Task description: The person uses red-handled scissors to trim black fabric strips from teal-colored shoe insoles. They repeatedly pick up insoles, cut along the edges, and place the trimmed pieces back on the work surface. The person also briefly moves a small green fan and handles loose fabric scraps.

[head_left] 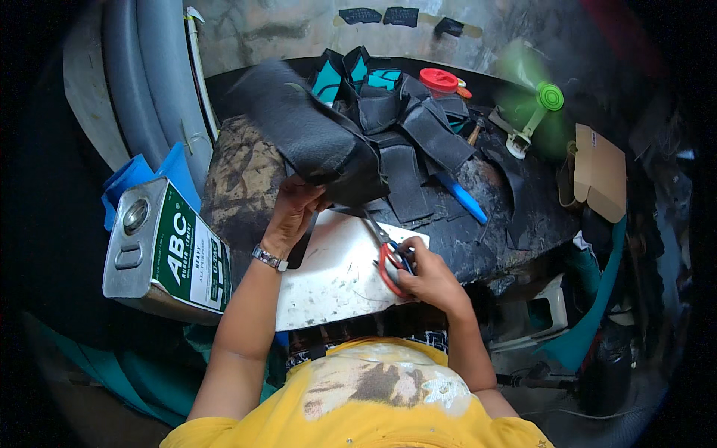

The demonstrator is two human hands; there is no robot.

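My left hand grips the near edge of a large sheet of thick black material and lifts it off the worktable. My right hand holds red-handled scissors by the loops, their blades pointing up toward the bottom edge of the sheet. Under both hands lies a pale metal plate on the table's front edge. A watch sits on my left wrist.
Behind the sheet lies a pile of black and teal cut pieces, a blue tool and a red-lidded jar. A green fan spins at right beside a cardboard box. A metal can stands at left.
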